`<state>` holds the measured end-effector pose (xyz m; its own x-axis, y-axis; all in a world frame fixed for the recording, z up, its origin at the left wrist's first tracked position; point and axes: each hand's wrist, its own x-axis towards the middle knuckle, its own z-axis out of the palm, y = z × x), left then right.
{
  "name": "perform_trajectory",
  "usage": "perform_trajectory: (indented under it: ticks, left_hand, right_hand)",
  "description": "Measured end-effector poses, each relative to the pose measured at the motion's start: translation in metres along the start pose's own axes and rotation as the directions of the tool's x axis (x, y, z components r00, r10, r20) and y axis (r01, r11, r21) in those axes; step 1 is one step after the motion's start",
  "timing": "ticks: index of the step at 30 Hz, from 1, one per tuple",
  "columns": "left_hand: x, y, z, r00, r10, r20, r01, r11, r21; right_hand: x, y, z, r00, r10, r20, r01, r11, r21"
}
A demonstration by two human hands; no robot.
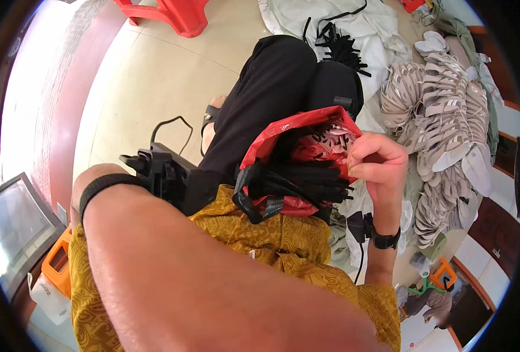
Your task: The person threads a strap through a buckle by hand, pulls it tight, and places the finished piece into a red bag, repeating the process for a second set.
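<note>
A red plastic bag (260,144) rests mouth-up on my lap. A bunch of black strips (298,182) lies inside it, along with small pale scraps with dark marks (336,138). At the bag's right rim is my right hand (380,158), its fingers curled and the thumb pressed toward them; anything between the fingertips is too small to make out. My left forearm (207,264) crosses close to the camera and its hand is outside the picture. A black strap (110,190) with a black device (163,173) is on that arm.
On the right, beige-grey shoe uppers (447,117) are stacked in several rows. More black strips (345,50) lie on white cloth (377,20) beyond my knees. A red stool (180,14) stands far left. A person (439,302) is at the lower right.
</note>
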<state>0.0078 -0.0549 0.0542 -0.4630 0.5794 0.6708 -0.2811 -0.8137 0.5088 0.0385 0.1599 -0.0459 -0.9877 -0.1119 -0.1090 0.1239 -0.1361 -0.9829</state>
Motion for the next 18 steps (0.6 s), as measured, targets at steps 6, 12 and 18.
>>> perform_trajectory:
  ticks: [6, 12, 18]
  left_hand:
    - [-0.004, -0.005, 0.013, 0.998, 0.068, -0.001, -0.067, 0.997, 0.037]
    - [-0.004, -0.012, 0.026, 0.994, 0.105, -0.016, -0.103, 0.990, 0.095]
    - [0.004, -0.028, 0.043, 0.989, 0.145, -0.035, -0.137, 0.977, 0.162]
  right_hand:
    - [-0.007, 0.004, -0.002, 0.993, 0.110, -0.048, -0.107, 0.993, 0.054]
    - [-0.002, 0.002, 0.007, 0.980, 0.179, -0.092, -0.175, 0.983, 0.050]
    - [-0.005, 0.011, -0.006, 0.994, 0.099, -0.039, -0.098, 0.995, 0.034]
